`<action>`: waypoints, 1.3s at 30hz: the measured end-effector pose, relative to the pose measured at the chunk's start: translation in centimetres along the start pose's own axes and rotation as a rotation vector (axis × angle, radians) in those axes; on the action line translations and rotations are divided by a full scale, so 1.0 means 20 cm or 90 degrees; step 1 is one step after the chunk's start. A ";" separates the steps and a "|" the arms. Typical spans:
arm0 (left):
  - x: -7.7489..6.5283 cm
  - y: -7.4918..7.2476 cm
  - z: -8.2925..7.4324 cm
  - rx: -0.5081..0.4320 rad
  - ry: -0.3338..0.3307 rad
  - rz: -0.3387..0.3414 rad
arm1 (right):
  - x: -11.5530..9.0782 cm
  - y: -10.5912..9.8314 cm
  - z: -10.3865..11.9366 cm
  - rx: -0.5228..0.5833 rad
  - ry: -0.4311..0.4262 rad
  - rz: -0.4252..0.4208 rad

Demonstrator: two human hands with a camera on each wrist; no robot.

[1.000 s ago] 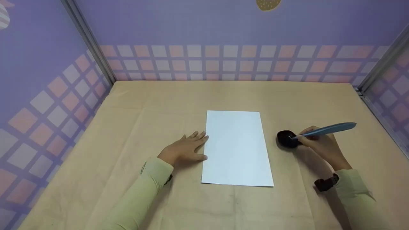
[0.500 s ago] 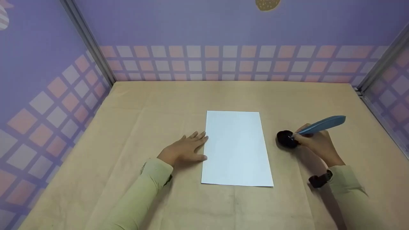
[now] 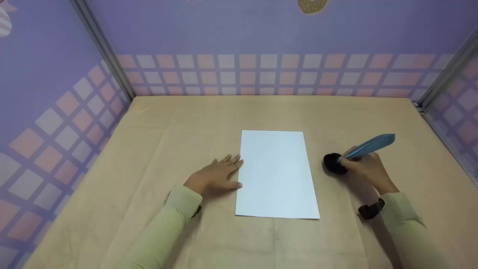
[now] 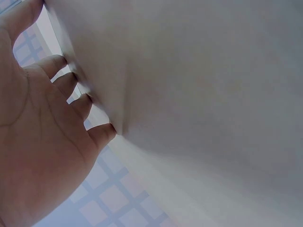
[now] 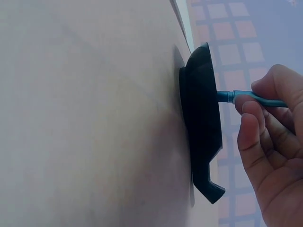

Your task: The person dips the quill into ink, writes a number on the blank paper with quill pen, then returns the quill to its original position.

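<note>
My right hand pinches a blue feather quill pen low on its shaft, with the plume slanting up to the right. Its lower end reaches into a small black dish on the cloth. In the right wrist view, the dish has a short bent handle, and the pen's tip is hidden behind its rim. My left hand lies palm down, fingers spread, fingertips and thumb at the left edge of a blank white sheet of paper. The left wrist view shows the palm and fingertips of this hand.
A creased beige cloth covers the table. Purple panels with pink and white squares stand behind and at both sides, joined by metal posts. A dark wristband sits at the right cuff.
My right hand has moved a little to the left with the quill pen, whose plume swings left and up over the dish. The left hand and the paper keep their place.
</note>
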State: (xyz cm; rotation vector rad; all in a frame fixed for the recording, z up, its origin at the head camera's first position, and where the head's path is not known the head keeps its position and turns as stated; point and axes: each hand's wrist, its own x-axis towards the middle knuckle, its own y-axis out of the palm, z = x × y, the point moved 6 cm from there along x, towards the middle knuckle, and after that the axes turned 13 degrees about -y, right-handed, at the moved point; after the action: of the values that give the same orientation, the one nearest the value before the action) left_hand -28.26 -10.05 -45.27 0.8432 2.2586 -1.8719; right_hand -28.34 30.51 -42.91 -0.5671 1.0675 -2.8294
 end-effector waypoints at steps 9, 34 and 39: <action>0.00 0.00 0.00 -0.001 0.005 -0.006 | 0.00 0.01 0.00 -0.008 -0.004 0.008; 0.01 0.00 0.01 0.004 -0.012 0.001 | 0.05 -0.02 0.02 0.028 0.037 -0.010; 0.01 0.00 0.00 0.004 -0.010 -0.002 | 0.06 -0.01 0.05 0.025 0.035 -0.017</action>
State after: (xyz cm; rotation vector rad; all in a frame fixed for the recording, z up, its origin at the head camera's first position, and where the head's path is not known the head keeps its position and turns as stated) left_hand -28.34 -10.09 -45.42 0.8233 2.2467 -1.8816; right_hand -29.13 29.77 -41.64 -0.5082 1.0186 -2.8978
